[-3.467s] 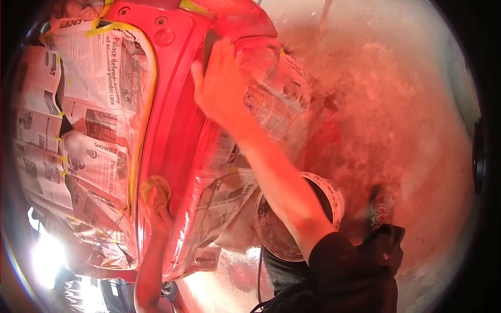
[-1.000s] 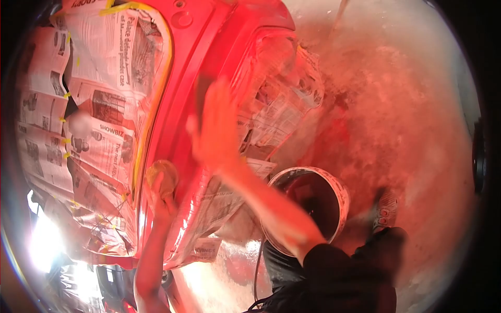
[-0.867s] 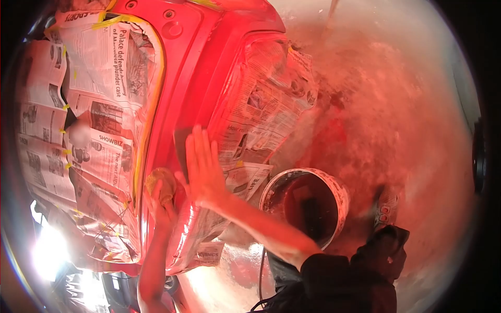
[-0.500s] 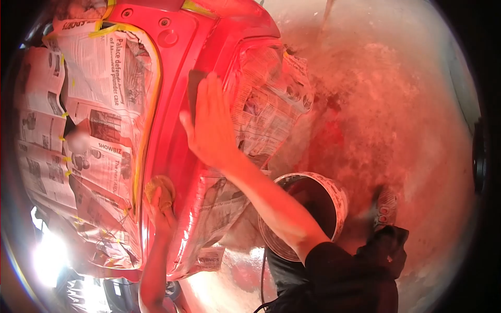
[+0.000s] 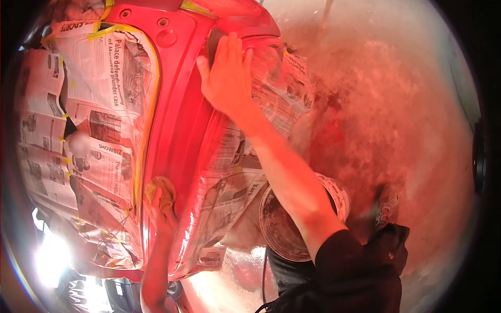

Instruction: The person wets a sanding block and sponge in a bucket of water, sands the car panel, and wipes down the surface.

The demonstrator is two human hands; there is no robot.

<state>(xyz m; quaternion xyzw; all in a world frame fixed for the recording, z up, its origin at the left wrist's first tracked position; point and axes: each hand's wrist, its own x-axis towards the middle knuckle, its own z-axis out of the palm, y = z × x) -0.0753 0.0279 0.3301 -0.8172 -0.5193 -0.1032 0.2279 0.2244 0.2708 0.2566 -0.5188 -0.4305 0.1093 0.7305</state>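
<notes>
A red car body panel [image 5: 175, 120], bordered by taped newspaper, runs down the middle of the view. My right hand [image 5: 228, 78] lies with fingers extended over a dark sanding sheet [image 5: 214, 44], pressing it against the panel's upper part near a ridge. Part of that sheet is hidden under the fingers. Lower down, my left hand [image 5: 160, 211] grips a round yellowish sponge [image 5: 163, 190], which rests on the panel beside the yellow masking tape [image 5: 139, 182].
Newspaper [image 5: 99, 78] covers the area left of the panel, and more newspaper [image 5: 282, 78] hangs on its right. A bucket [image 5: 267, 229] stands below my right forearm. A shoe [image 5: 386, 206] is on the wet, red-tinted floor [image 5: 376, 115]. Bright light glares at lower left.
My right hand has slid up and slightly right along the panel with the sanding sheet. My left hand and the sponge have stayed nearly in place.
</notes>
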